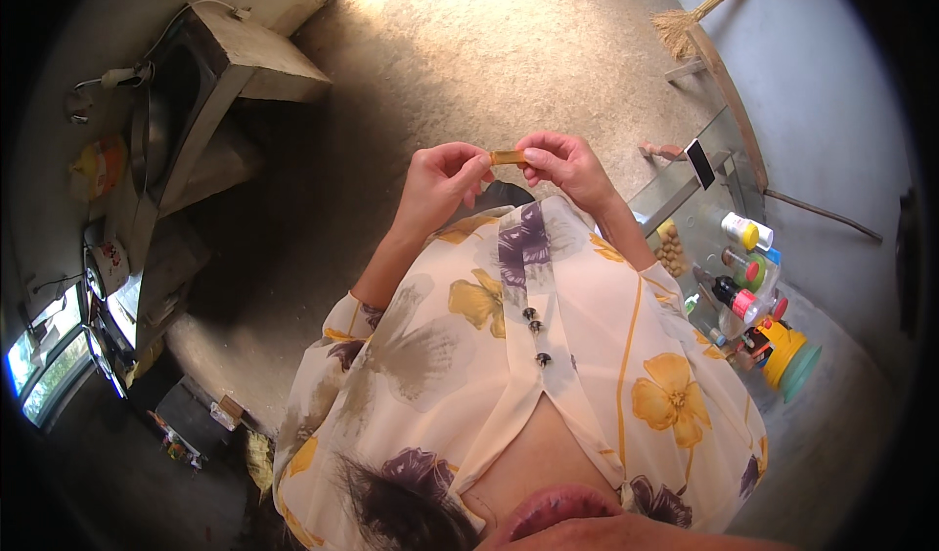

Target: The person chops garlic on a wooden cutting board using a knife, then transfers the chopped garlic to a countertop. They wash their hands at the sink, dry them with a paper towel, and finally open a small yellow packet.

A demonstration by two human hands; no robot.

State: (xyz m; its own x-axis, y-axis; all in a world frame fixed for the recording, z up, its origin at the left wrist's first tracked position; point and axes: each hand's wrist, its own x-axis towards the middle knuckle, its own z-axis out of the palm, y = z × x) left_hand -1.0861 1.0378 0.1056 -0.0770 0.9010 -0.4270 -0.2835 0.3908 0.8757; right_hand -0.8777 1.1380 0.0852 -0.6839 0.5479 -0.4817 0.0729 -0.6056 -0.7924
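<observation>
A small, short amber-coloured strip or tube lies level between my two hands, in front of my body. My left hand pinches its left end between thumb and fingers. The right end is in the thumb and fingertips of my right hand, whose other fingers are curled beneath. What exactly the small piece is, I cannot tell. Both hands are close together above a dark rounded thing at the hem of my flowered blouse.
To the right, a glass-topped table bears a phone, jars, bottles and a yellow container. A straw broom is by the wall. At left stand a concrete counter and a pot.
</observation>
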